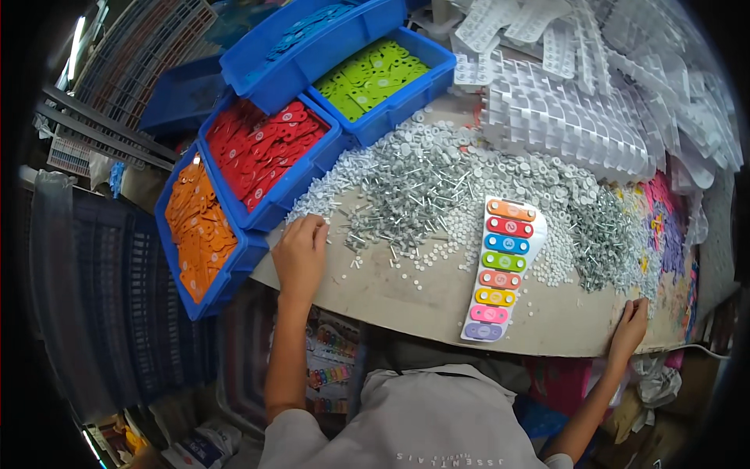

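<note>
A toy xylophone [500, 270] lies on the table between my hands, its white base carrying a column of coloured bars from orange at the far end to purple at the near end. Neither hand touches it. At the left, my left hand [301, 254] has its fingers bunched at the edge of a heap of small white plastic pieces [324, 191]. My right hand [630, 327] rests at the table's near right edge, fingers pressed together, beside a heap of small clear and white pieces [637, 270]. What either hand's fingertips hold is too small to make out.
Piles of silver pins [422, 184] and white round caps [539, 168] spread beyond the xylophone. Blue bins [258, 223] of orange, red, green and blue bars stand at the left. White plastic bases [570, 117] are stacked at the far right, near pink and purple bars [668, 227].
</note>
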`<state>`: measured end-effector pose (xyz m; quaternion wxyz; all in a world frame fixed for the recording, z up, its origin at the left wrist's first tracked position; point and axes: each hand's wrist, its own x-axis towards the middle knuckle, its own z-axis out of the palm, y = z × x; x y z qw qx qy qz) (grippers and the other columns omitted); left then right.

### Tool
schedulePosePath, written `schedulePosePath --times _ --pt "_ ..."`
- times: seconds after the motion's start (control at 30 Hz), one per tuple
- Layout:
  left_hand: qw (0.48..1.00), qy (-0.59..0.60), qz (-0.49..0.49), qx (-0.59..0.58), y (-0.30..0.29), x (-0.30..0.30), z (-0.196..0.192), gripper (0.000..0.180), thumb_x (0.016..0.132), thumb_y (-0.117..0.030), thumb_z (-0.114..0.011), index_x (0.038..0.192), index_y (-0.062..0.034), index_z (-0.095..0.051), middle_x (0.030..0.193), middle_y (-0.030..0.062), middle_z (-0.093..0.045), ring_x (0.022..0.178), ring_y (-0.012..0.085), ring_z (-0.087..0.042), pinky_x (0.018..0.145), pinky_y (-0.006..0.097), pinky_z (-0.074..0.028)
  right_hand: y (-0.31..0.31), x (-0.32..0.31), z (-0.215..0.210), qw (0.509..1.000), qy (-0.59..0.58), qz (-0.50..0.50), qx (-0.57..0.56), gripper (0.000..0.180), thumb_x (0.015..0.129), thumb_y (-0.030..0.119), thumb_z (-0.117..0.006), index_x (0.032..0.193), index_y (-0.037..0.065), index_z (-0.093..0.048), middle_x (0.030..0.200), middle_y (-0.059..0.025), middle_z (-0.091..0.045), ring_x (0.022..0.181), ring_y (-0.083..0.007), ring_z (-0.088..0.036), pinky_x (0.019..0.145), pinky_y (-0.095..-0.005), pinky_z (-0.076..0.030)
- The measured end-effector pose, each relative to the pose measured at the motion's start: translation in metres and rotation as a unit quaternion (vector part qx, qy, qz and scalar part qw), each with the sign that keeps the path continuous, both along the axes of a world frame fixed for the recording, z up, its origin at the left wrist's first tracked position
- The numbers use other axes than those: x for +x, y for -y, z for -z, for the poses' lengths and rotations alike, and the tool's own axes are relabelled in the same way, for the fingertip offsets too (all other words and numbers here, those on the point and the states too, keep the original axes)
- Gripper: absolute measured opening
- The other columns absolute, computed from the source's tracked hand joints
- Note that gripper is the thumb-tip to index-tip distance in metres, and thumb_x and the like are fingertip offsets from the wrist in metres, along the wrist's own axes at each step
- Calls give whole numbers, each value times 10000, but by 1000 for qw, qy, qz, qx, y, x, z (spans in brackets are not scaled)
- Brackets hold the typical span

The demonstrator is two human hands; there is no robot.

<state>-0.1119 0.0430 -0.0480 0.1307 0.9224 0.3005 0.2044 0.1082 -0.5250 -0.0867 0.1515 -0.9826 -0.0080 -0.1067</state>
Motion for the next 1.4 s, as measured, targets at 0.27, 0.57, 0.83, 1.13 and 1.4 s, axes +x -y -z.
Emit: schedulePosePath --times 0.27,0.57,0.83,1.13,1.4 --pt "997 -43 68 23 3 -14 11 90 838 -30 -664 925 -43 -687 914 107 -601 917 317 -594 778 413 -470 -1 -8 -7 998 38 -47 -27 33 914 -38 -548 939 -36 -527 838 -205 -585 770 -368 -568 737 -404 -459" --pt "996 15 78 -29 29 -7 1 129 924 -48 -619 1049 -19 -634 972 104 -631 924 261 -607 815 360 -474 -115 -48 -54 924 -98 -67 365 43 968 55 -587 955 15 -596 820 -41 -598 732 -126 -561 653 -276 -455" --pt "751 73 163 -636 136 19 -4 102 892 -15 -713 989 9 -695 872 36 -700 717 76 -596 662 215 -492 -197 -94 -59 703 -423 -156 550 78 942 75 -666 969 7 -641 810 -27 -650 706 -71 -579 624 -219 -457" --pt "585 -9 156 -796 150 32 13 138 937 -57 -673 1045 27 -696 860 76 -735 649 26 -563 532 167 -405 -202 -99 -49 702 -429 -144 549 97 941 92 -684 974 7 -651 823 -14 -653 703 -53 -570 614 -205 -446" --pt "584 17 173 -792 158 36 24 272 925 -66 -701 1155 50 -613 867 54 -705 674 49 -581 557 200 -421 -204 -98 -47 704 -434 -157 540 104 936 80 -692 975 15 -620 817 2 -644 694 -25 -556 592 -176 -420"
